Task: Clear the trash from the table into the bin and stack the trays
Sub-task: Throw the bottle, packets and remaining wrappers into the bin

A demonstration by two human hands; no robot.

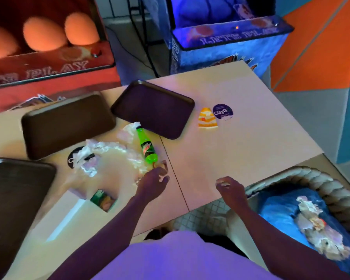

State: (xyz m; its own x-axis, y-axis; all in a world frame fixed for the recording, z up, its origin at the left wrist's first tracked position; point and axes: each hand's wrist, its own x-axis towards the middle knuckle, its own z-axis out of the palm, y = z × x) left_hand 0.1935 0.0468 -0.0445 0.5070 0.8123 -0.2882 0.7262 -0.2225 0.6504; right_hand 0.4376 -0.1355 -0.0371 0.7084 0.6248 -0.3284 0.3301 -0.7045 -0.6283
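While some crumpled wrappers (321, 233) are already lodged in the bin (311, 174), much is left: green bottle (147, 145), paper (109, 156), three unstacked trays (154, 109) on the bench (240, 142); both hands' fingers (162, 175) are loosely curled, empty.

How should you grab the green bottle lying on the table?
Probably wrap the left hand around the green bottle at its labelled middle, coming from above. It lies flat, its wide base nearest that hand, with crumpled wrappers crowding its left side.

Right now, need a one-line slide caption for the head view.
Left hand reaches for crumpled wrappers beside a green bottle; three trays unstacked, bin at right.
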